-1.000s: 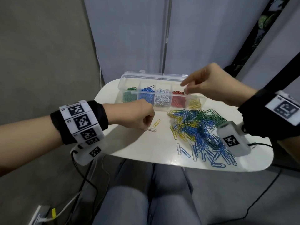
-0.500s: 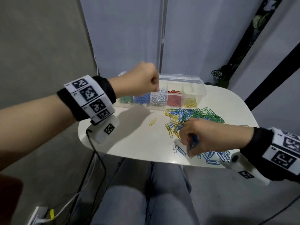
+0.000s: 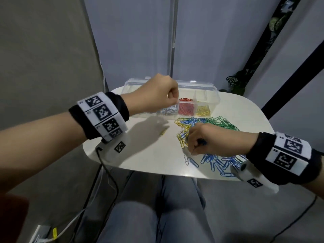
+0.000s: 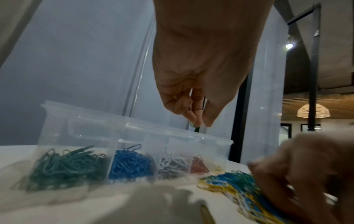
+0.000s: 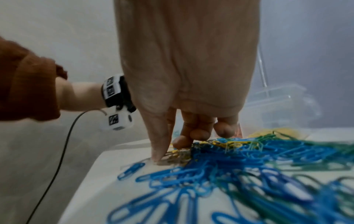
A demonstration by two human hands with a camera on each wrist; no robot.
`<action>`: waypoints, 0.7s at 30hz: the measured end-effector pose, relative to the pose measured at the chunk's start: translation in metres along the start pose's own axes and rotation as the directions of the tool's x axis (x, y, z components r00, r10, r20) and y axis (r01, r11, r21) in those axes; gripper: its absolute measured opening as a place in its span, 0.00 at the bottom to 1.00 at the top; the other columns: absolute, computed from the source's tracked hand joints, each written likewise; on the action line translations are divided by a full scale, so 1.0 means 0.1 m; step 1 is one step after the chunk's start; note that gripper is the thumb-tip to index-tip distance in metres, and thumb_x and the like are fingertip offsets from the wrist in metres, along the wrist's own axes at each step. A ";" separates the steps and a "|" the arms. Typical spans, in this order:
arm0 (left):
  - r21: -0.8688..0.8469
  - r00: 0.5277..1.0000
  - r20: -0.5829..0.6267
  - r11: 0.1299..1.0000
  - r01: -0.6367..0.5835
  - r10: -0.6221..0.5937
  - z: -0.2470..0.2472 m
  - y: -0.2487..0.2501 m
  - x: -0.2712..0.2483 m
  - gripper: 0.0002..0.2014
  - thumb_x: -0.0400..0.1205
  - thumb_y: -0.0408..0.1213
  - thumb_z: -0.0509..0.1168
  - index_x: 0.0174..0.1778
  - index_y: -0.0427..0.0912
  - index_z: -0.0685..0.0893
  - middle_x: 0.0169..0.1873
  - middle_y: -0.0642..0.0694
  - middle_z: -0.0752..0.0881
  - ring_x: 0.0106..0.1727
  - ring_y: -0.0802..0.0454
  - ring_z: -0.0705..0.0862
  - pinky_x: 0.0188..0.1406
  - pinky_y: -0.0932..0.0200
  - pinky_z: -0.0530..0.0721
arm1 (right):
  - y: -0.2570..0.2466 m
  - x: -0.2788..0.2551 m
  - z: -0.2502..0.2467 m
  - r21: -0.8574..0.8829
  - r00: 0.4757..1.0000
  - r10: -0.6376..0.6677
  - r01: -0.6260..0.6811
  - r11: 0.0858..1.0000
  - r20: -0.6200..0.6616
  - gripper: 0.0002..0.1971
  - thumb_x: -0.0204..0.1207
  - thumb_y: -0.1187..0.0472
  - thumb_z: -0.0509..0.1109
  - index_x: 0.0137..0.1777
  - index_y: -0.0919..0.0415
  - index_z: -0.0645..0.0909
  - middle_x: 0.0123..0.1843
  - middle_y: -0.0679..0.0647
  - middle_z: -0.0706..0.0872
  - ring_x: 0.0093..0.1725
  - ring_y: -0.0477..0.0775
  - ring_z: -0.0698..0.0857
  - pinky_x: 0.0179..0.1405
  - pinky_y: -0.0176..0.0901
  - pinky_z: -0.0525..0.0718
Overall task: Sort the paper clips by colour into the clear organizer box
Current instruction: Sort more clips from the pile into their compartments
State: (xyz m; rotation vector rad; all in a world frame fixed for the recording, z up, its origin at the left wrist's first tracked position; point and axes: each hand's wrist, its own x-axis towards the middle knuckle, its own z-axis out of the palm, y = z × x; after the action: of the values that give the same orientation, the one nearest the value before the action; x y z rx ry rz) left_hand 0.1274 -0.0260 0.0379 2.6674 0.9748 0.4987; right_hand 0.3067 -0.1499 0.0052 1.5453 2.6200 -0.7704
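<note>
The clear organizer box (image 3: 206, 92) stands open at the table's far side, with green (image 4: 63, 166), blue (image 4: 132, 165), white (image 3: 169, 109), red (image 3: 185, 107) and yellow (image 3: 203, 110) clips in separate compartments. My left hand (image 3: 173, 102) hovers over the white compartment. It pinches a small clip (image 4: 195, 128) whose colour I cannot tell. The mixed pile of paper clips (image 3: 219, 123) lies in front of the box. My right hand (image 3: 190, 149) is curled at the pile's near-left edge, its thumb tip on the table (image 5: 157, 157). Something blue (image 3: 201, 142) shows in its grip.
One loose yellow clip (image 3: 164, 132) lies on the white table (image 3: 140, 155), left of the pile. Blue clips (image 3: 215, 163) spread toward the table's near right edge. A cable (image 3: 108, 174) hangs from the left wrist camera past the table's near left edge.
My left hand rose from the table to above the box and now sits over the white compartment. My right hand came down from the box to the pile's near edge.
</note>
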 end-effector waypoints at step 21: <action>-0.110 0.777 0.498 0.917 -0.384 0.385 0.43 0.30 -0.55 0.04 0.78 0.36 0.69 0.48 0.45 0.84 0.48 0.50 0.78 0.41 0.58 0.74 0.37 0.59 0.74 | -0.05 0.73 -0.76 0.628 0.747 0.482 -0.111 0.770 -0.458 0.03 0.68 0.74 0.76 0.38 0.74 0.84 0.27 0.58 0.87 0.20 0.45 0.78 0.18 0.33 0.73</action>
State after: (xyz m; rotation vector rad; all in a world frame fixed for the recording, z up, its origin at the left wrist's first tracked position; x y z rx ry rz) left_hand 0.1227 -0.0897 -0.0026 2.7700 0.2681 -0.1530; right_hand 0.2826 -0.0607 0.0561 2.7303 2.4482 -1.2919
